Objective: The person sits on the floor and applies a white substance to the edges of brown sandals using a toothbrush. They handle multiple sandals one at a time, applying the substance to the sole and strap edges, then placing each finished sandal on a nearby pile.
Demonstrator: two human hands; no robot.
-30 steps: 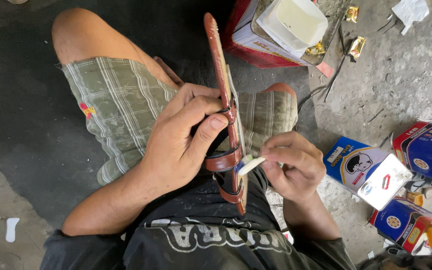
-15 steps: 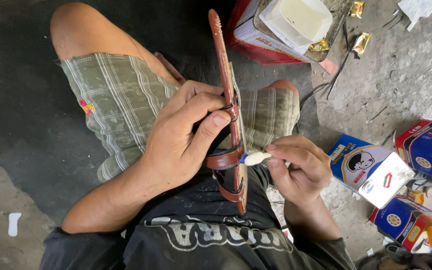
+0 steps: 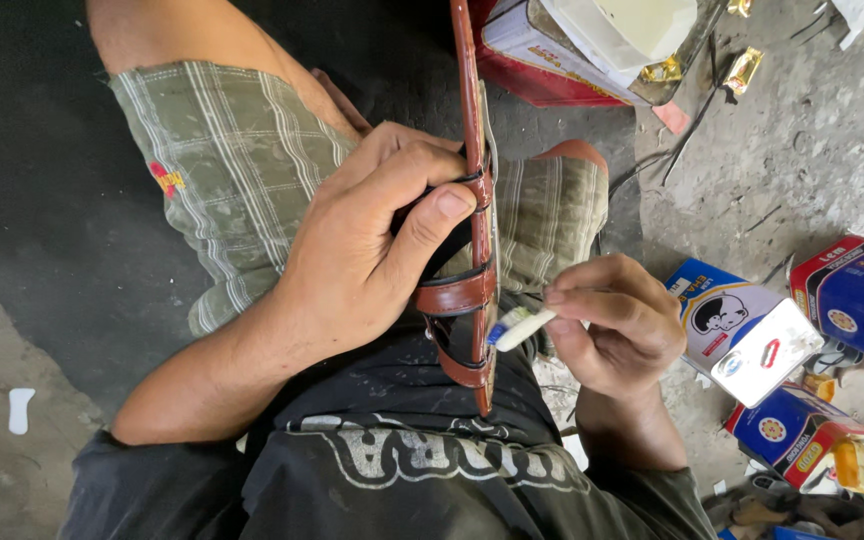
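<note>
Left hand (image 3: 372, 260) keeps its grip clenched on the brown leather strapped sandal (image 3: 472, 230); right hand (image 3: 617, 325), pinching a small white brush (image 3: 517, 326), has drawn closer to the sandal's edge.

You sit on a rough grey concrete floor (image 3: 802, 170). Take the blue cardboard box with the white plastic lid (image 3: 742, 335) as your marker: a red-and-blue carton (image 3: 857, 295) lies just right of it, another blue carton (image 3: 802, 440) below it, gold foil wrappers (image 3: 742, 70) well above, and a small white scrap (image 3: 20, 410) far left.
</note>
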